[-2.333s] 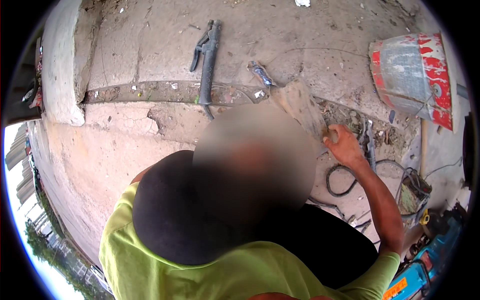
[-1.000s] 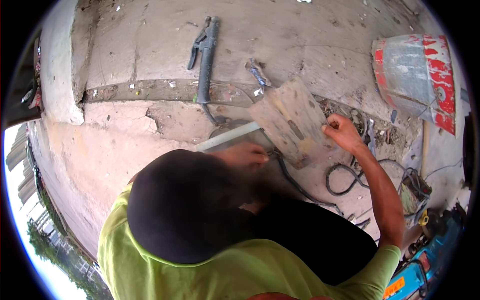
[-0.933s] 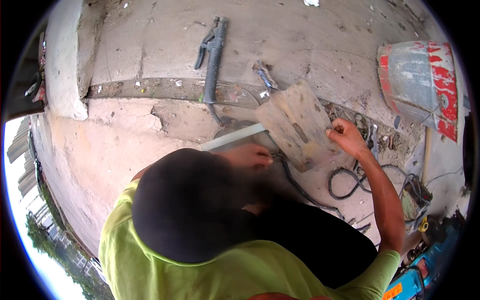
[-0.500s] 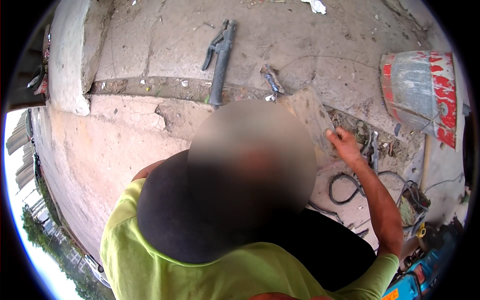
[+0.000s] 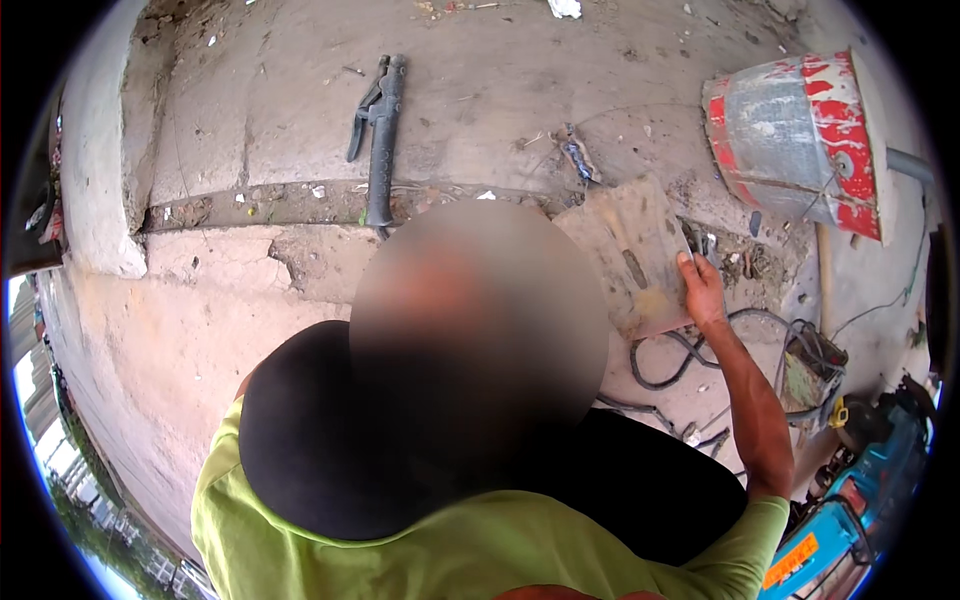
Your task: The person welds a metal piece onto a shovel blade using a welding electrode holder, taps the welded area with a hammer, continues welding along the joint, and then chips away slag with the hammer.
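My right hand (image 5: 705,290) grips the right edge of a flat, worn, grey-brown plate (image 5: 637,250), thumb on its upper face and fingers curled round the edge. The plate's left part runs under a round blurred patch. A reddish smear inside that patch could be my left hand, but its fingers cannot be made out. To the left of the plate, a grey welding electrode holder (image 5: 384,140) lies on the concrete with its lever at the left. A small crumpled bundle (image 5: 577,157) lies just beyond the plate.
A red-and-grey bucket (image 5: 780,140) lies tipped at the far right. Dark cable (image 5: 650,378) loops near my right forearm, leading towards a small box-like block (image 5: 812,370). A blue machine (image 5: 825,535) stands at lower right. A concrete block (image 5: 95,150) rises at the left.
The view has shifted, so the ground things appear further left. Relative to them, my right hand and the plate have moved right, and more of the plate shows. The reddish smear has moved left.
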A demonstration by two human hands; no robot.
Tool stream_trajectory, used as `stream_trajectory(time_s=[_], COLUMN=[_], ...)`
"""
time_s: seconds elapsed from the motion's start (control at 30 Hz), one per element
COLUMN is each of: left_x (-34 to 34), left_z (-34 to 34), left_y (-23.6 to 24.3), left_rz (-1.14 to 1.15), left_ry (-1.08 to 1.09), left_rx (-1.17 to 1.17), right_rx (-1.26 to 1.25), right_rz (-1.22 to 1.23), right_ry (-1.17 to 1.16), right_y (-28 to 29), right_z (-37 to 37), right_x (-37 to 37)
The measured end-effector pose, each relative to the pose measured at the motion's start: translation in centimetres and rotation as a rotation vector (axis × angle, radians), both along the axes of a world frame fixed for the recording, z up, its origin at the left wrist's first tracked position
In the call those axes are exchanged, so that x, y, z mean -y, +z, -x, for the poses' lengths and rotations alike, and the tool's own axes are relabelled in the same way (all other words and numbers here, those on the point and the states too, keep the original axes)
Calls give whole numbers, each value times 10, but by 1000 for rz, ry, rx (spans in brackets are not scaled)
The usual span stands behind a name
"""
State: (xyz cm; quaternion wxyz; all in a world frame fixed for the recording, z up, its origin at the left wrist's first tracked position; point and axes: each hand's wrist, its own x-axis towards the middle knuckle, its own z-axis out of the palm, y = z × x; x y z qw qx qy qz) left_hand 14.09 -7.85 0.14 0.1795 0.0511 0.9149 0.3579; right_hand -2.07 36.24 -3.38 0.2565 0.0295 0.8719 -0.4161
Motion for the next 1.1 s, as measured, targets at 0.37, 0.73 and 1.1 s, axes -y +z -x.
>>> stream_trajectory(time_s=[0.37, 0.73, 1.1], left_x=[-8, 1, 21], left_z=[19, 61, 80], left_y=[-13, -3, 24], left_rz=[121, -5, -803], left_ry=[-49, 26, 141], left_rx=[-33, 486, 531], right_rx=[31, -39, 83], right_rz=[-45, -93, -147], right_ry=[42, 22, 27], right_y=[-26, -5, -2], right_z=[11, 12, 16], right_x=[-26, -9, -9])
